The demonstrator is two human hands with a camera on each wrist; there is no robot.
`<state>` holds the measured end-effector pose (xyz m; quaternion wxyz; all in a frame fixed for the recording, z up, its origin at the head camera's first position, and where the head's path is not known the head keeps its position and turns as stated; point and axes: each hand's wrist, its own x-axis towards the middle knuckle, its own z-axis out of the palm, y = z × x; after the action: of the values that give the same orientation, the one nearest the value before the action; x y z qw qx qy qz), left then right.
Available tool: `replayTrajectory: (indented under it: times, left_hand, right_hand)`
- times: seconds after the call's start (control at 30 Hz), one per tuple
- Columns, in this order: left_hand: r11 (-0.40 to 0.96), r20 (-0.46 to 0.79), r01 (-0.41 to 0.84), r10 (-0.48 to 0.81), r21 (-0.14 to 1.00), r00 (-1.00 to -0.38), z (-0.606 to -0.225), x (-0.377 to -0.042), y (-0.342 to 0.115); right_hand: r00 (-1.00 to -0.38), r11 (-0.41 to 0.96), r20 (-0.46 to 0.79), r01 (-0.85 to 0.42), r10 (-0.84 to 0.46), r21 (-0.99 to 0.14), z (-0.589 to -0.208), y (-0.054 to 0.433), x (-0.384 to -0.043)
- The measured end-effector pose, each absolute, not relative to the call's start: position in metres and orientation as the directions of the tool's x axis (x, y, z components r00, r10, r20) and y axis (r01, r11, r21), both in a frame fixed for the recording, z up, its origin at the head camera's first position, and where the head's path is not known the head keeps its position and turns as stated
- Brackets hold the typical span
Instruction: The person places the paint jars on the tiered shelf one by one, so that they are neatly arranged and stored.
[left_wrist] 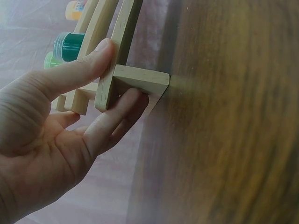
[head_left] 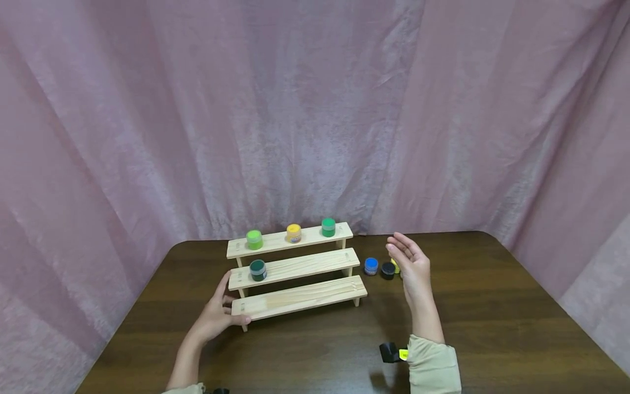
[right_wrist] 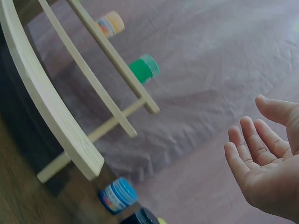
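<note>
A three-tier wooden display rack (head_left: 305, 298) stands on the table. My left hand (head_left: 211, 317) grips its left end, and in the left wrist view the thumb (left_wrist: 100, 53) lies over the lowest shelf with fingers beneath. A dark green paint jar (head_left: 258, 270) sits at the left of the middle shelf. Along the top shelf are a light green jar (head_left: 254, 239), a yellow-orange jar (head_left: 293, 233) and a green jar (head_left: 328, 227). Raised over the table right of the rack, my right hand (head_left: 413, 268) holds nothing, its fingers relaxed and slightly bent.
Right of the rack, a blue jar (head_left: 371, 266) and a black jar (head_left: 388, 270) stand on the brown table (head_left: 492, 306). Something yellow (head_left: 395, 264) shows behind the black one, partly hidden by my right hand. A pink curtain (head_left: 315, 109) hangs behind the table.
</note>
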<state>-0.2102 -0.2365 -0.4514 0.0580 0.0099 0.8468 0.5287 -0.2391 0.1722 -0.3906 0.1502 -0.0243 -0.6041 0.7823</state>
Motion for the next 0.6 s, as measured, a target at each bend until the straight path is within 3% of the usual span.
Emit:
replayTrajectory:
  times: [0.3, 0.6]
  left_hand:
    - [0.435, -0.086, -0.041, 0.083, 0.9, -0.993, -0.453, -0.21, -0.236]
    - [0.432, -0.078, -0.033, 0.087, 0.901, -0.993, -0.453, -0.211, -0.237]
  right_hand:
    - [-0.942, -0.23, 0.101, -0.181, 0.32, -0.956, -0.399, 0.191, -0.24]
    - [-0.925, -0.323, 0.035, -0.167, 0.378, -0.932, -0.408, 0.216, -0.24]
